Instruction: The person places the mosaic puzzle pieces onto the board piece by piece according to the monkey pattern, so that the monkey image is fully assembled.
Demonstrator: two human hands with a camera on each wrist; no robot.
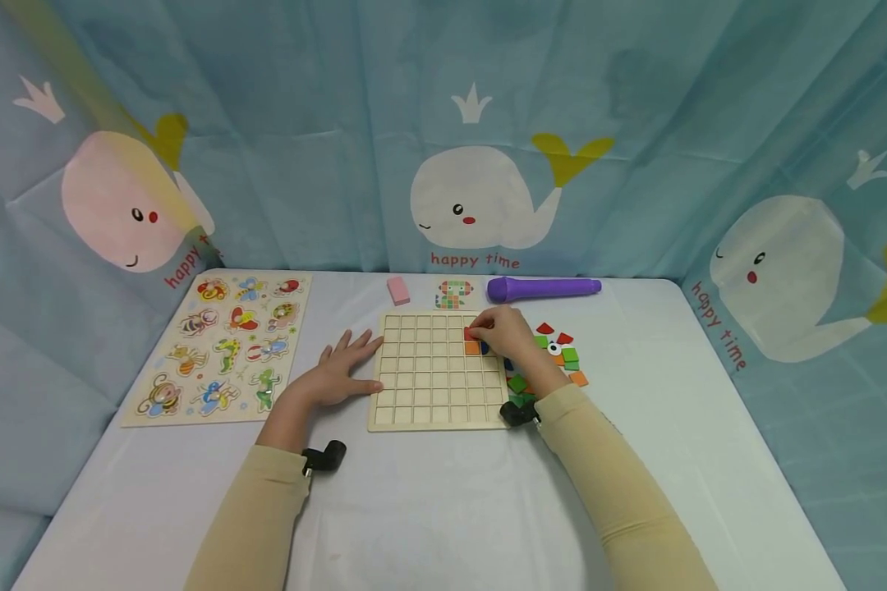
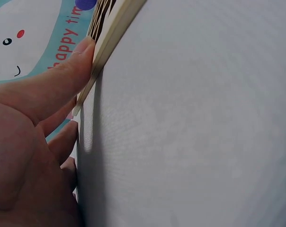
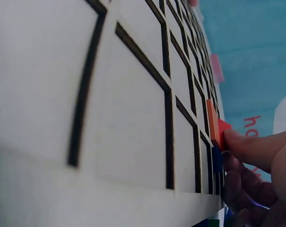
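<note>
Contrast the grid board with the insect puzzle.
The grid board shows mostly bare square cells; the insect puzzle shows colourful bugs. The insect puzzle looks larger than the grid board. The left hand touches the grid board; the insect puzzle lies farther left. Both are flat, pale boards.

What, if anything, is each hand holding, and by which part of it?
The right hand pinches the red piece at its right side. The left hand holds nothing, only touching the left edge of the board.
</note>
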